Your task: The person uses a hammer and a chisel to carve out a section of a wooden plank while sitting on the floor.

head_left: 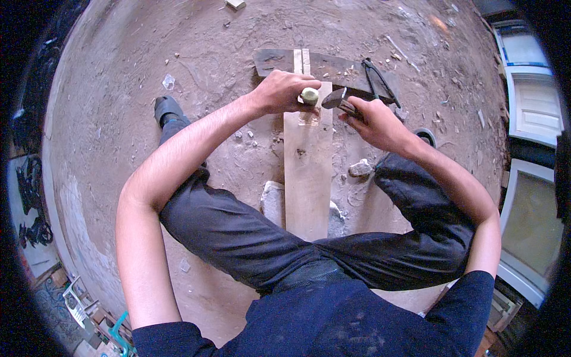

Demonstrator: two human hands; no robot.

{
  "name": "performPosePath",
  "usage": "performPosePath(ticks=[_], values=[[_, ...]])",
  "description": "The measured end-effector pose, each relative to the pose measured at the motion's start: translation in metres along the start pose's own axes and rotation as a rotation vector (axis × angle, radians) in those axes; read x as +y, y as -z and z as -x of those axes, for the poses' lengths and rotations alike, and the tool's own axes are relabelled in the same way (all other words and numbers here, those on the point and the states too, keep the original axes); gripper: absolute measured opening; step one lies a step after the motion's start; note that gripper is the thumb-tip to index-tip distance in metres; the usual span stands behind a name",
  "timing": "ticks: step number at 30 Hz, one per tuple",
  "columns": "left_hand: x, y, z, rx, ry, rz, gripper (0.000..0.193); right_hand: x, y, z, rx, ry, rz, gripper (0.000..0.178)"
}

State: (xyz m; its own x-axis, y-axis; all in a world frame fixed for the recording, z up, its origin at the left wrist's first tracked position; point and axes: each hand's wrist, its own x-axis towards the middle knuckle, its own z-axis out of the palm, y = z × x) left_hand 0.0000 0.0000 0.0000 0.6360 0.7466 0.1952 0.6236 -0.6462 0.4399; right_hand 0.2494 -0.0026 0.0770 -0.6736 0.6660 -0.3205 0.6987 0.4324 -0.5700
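My left hand [286, 92] is wrapped round a chisel, whose pale round handle end [309, 96] points up at me. Its blade is hidden below my fist, over a shallow cut notch [308, 118] in a light wooden plank [307, 172]. Just to the right, my right hand [376, 122] grips a hammer with a dark metal head [334, 99]. The hammer head is close beside the chisel handle; whether they touch I cannot tell. The plank runs away from me between my legs, and its far end has narrow pale strips [301, 61].
Under the plank's far end lies a dark board [273, 60] crosswise. Long-handled pincers [379, 82] rest at its right. Stones [360, 168] and a pale block [273, 202] flank the plank on the dirt floor [131, 71]. White framed panels [523, 220] stand at the right.
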Motion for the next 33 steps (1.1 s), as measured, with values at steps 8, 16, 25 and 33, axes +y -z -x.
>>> performPosePath(ticks=[8,16,25,33], values=[[0.009,0.003,-0.006,0.001,-0.035,-0.044,0.034,0.006,0.002,0.004,0.143,0.057,-0.170,0.021],[0.002,0.000,-0.001,0.052,-0.043,-0.006,0.033,-0.017,0.013,0.003,0.135,0.041,-0.179,0.024],[-0.002,-0.004,-0.001,0.017,-0.051,-0.057,0.036,-0.011,-0.002,0.000,0.048,0.216,0.024,0.028],[0.001,-0.004,-0.001,0.065,-0.040,-0.032,0.039,-0.012,-0.003,-0.001,0.150,0.241,-0.057,0.028]])
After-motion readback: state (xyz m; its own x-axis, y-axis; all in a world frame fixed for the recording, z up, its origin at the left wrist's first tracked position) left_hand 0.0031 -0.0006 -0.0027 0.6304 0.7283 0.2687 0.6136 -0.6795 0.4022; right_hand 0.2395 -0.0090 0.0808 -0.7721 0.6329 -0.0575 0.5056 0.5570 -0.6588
